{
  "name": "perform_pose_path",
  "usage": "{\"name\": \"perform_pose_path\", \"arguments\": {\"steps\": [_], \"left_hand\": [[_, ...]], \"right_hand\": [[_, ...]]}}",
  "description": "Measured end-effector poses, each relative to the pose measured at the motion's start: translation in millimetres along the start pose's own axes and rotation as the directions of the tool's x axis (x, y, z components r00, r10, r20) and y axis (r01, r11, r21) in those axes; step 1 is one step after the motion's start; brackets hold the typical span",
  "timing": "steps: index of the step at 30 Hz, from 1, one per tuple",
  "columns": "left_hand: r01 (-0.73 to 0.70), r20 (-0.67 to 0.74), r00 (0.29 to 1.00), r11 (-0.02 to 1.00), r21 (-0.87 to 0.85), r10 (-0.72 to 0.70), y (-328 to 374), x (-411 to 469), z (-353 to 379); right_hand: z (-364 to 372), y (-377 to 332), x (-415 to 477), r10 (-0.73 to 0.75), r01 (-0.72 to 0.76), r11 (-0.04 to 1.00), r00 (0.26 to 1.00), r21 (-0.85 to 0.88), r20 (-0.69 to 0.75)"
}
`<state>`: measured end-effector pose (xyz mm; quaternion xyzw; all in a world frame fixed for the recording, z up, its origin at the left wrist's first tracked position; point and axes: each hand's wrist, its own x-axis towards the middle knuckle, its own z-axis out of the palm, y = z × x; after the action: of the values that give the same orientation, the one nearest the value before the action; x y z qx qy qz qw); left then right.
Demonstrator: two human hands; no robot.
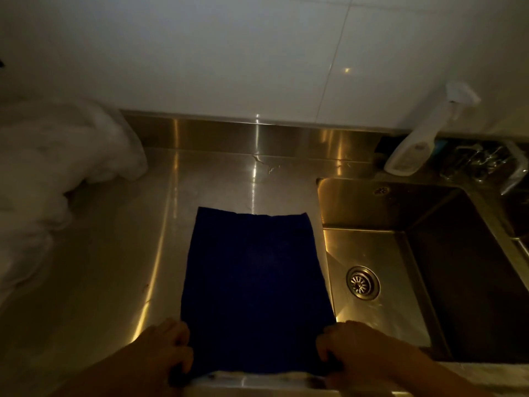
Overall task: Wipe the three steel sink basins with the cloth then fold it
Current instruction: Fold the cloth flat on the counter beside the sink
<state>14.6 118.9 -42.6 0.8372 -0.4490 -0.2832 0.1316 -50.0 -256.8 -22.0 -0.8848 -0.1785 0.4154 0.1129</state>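
The blue cloth (256,285) lies flat at the counter's (120,253) front edge, beside the sink basin (400,253). Left hand (166,348) and right hand (346,349) pinch its near corners: folding has begun, and the next move looks like carrying those corners to the far edge.

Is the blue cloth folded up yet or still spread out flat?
Spread flat. The blue cloth lies open on the steel counter, left hand and right hand gripping its near corners. Layers: cannot tell.

Steel counter (120,253) carries a blue cloth (254,287) lying flat, reaching away from both hands' pinch at its near corners. White bag (54,156) far left of grip; spray bottle (415,144) far right, behind sink.
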Motion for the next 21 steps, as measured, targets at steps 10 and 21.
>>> {"name": "perform_pose_path", "arguments": {"steps": [10, 21], "left_hand": [[0.490, -0.444, 0.766, 0.869, -0.064, -0.465, -99, 167, -103], [0.288, -0.551, 0.719, 0.903, -0.318, -0.423, -98, 169, -142]], "right_hand": [[-143, 57, 149, 0.282, -0.326, 0.945, 0.753, 0.036, -0.594], [-178, 68, 120, 0.270, -0.159, 0.961, 0.710, 0.225, -0.650]]}}
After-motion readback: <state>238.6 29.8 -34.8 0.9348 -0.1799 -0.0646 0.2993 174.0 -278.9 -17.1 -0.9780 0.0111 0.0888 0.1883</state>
